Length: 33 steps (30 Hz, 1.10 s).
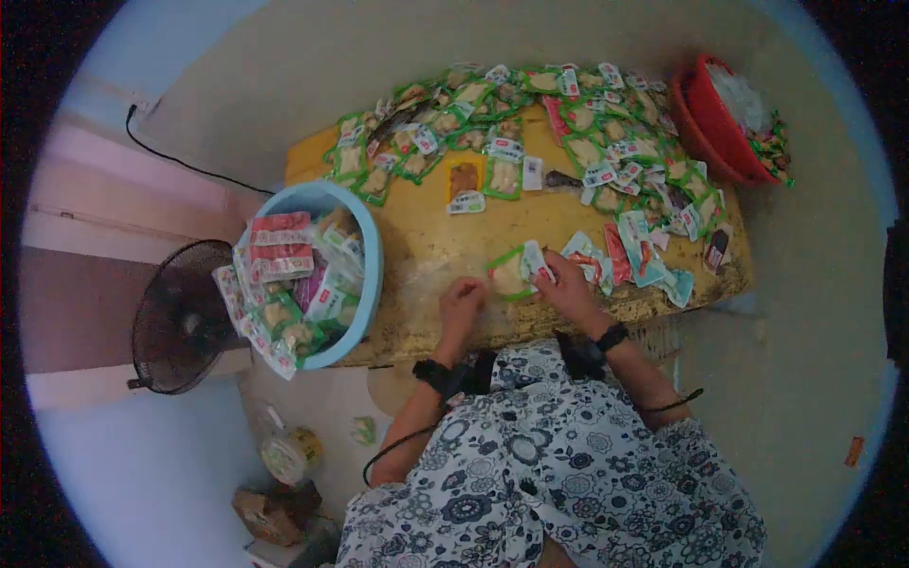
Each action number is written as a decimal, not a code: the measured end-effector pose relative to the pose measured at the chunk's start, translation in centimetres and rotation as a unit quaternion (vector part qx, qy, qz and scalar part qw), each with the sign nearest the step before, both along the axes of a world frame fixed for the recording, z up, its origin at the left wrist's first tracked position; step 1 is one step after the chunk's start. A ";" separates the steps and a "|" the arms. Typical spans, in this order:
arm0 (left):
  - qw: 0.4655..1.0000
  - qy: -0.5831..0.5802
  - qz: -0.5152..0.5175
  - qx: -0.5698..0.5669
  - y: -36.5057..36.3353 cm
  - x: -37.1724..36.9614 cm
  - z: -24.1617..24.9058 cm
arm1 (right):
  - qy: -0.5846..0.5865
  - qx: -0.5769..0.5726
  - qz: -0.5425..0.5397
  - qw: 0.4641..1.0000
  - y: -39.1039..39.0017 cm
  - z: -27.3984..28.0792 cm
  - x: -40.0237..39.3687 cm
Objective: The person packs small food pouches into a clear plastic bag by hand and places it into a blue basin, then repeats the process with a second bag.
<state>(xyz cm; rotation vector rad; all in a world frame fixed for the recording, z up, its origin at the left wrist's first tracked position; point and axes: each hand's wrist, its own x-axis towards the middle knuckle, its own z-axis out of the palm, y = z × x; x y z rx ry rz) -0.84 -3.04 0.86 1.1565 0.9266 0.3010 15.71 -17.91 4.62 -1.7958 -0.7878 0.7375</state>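
Over the front part of the yellow table, a green-edged food packet is held at its right end, where a white label shows, by my right hand. My right fingers are closed on it. Just left of the packet is my left hand, with its fingers curled together near the packet's left edge; whatever they hold, if anything, is too small to make out. To the right of my right hand lie blue-and-white packets and a red packet.
A blue basin full of packets stands at the table's left, beside a black fan. Many green packets cover the back of the yellow table. Red baskets stand at the back right. A brown packet lies mid-table.
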 end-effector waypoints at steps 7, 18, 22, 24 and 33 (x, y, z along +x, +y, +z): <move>0.995 -0.100 0.008 0.017 -1.1 1.1 3.7 | 0.228 0.049 0.034 0.972 1.3 -1.9 -1.4; 0.988 -0.119 -0.044 0.087 -1.2 1.8 1.8 | 0.121 -0.122 0.142 0.975 3.2 -7.8 -2.2; 0.987 -0.148 -0.052 0.047 -2.2 1.6 2.0 | 0.050 -0.186 0.170 0.967 1.7 -11.4 -0.8; 0.987 -0.147 -0.066 0.002 -2.3 1.6 1.8 | 0.112 -0.165 0.178 0.964 1.6 -9.5 -0.6; 0.997 -0.047 -0.049 0.038 -1.7 0.7 1.9 | 0.029 -0.193 0.424 0.884 4.8 -11.5 -2.4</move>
